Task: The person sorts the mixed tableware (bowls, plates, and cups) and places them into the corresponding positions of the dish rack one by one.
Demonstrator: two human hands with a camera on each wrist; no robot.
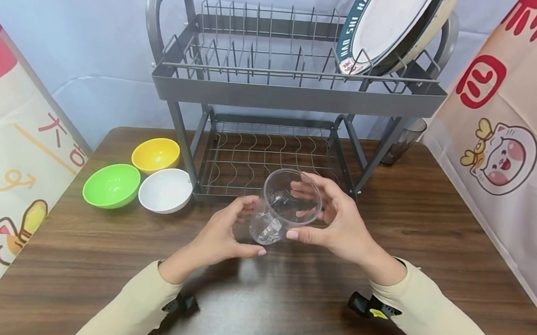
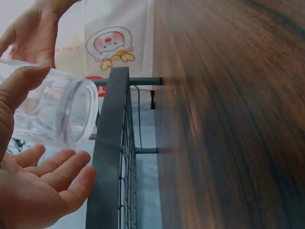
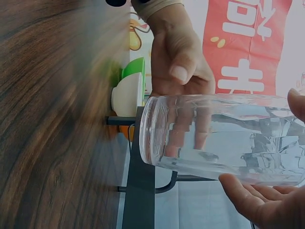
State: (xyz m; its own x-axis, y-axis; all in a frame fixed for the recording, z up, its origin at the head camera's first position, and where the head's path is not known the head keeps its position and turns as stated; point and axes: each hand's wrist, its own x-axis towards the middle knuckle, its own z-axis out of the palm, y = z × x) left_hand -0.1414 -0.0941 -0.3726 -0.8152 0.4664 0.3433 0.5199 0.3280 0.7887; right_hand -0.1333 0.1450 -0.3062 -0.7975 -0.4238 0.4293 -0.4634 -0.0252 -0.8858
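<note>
A clear faceted cup is held tilted above the table, its wide mouth toward the head camera. My right hand grips it near the rim, thumb on the near side and fingers around the far side. Beside the narrower base, my left hand is spread, thumb apart from the fingers. The left wrist view shows the cup between the left hand's thumb and loose fingers; contact is unclear. In the right wrist view, the left hand's fingers show through the cup, near its base.
A grey two-tier rack stands behind the hands, with plates leaning on its upper right. Yellow, green and white bowls sit left of it. A dark transparent glass stands behind its right leg.
</note>
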